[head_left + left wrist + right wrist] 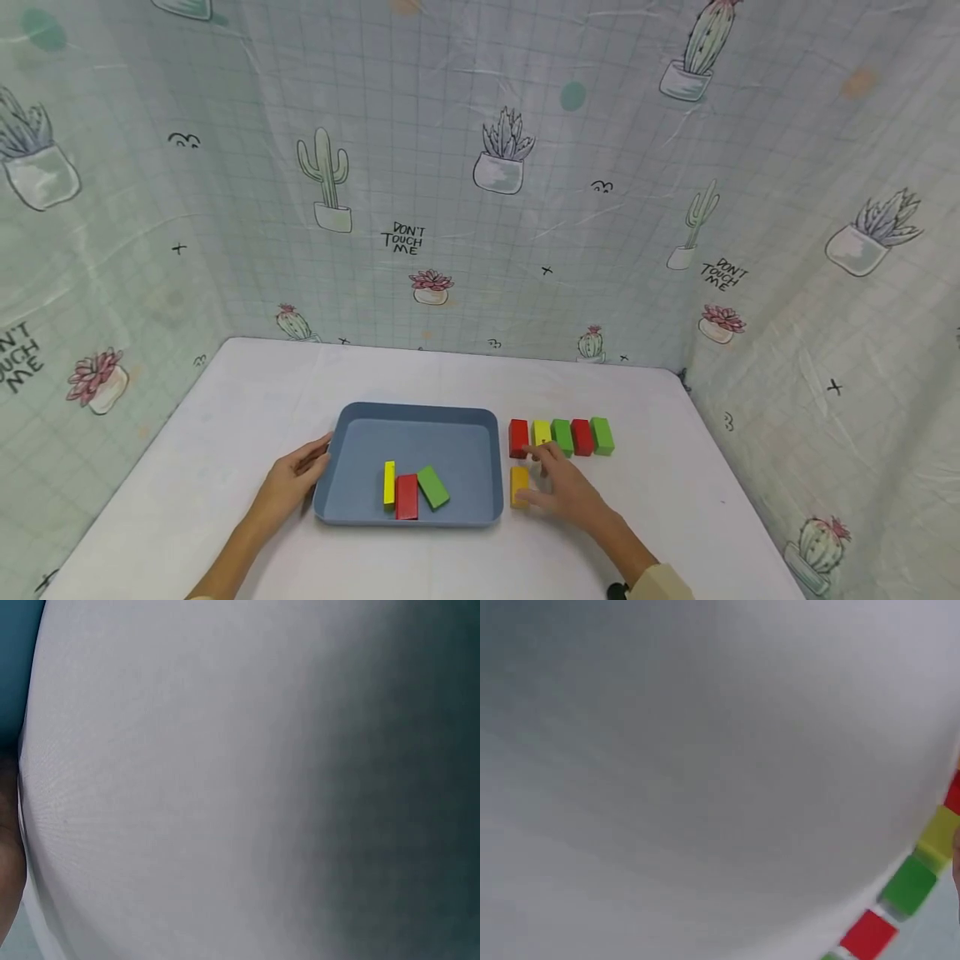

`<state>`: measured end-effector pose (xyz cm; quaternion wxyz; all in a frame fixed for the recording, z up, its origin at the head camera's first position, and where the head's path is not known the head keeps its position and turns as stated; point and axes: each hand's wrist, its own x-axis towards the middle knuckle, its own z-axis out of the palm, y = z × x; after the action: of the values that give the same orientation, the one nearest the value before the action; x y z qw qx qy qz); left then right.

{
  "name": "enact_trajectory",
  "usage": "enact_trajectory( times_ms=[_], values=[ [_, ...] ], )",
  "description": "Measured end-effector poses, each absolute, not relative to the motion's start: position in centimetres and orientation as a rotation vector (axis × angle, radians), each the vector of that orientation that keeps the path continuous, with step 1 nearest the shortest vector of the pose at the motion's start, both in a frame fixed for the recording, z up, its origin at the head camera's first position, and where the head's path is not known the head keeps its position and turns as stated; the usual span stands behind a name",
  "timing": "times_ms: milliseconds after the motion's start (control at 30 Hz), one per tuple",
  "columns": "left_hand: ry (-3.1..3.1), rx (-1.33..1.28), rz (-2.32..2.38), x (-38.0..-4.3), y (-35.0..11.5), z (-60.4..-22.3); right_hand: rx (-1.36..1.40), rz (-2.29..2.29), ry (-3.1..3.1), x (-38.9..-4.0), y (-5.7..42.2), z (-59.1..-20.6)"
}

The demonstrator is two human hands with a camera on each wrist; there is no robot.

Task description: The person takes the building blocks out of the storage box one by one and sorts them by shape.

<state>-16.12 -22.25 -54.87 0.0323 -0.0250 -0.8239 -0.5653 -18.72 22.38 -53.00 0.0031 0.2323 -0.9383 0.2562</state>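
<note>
A blue-grey tray (420, 411) lies on the table, with a yellow block (389, 485), a red block (407, 497) and a green block (432, 487) inside near its front side. My left hand (292, 479) touches the tray's left edge with fairly straight fingers. Right of the tray, my right hand (566, 492) is spread over an orange-yellow block (519, 483), thumb beside or over it; contact cannot be told. Its fingertips are close to another red block (518, 437) at the left end of a row. The right wrist view catches only a sliver of that hand.
The row continues rightward with a yellow block (541, 428), a green block (562, 435), a red block (582, 437) and a green block (602, 435). Behind the white table (637, 550) hangs a cactus-print cloth (450, 150), which also runs along both sides.
</note>
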Motion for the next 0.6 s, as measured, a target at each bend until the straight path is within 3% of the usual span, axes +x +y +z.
enact_trajectory(
  times_ms=[267,600],
  values=[
    [-2.548,-0.068,-1.707,-16.2,-22.4,-55.1,1.058,0.777,-2.812,-20.1,19.7,-49.8],
    [-2.562,-0.084,-1.693,-16.3,-22.2,-55.1,1.366,0.571,-3.045,-20.9,13.3,-48.6]
  ],
)
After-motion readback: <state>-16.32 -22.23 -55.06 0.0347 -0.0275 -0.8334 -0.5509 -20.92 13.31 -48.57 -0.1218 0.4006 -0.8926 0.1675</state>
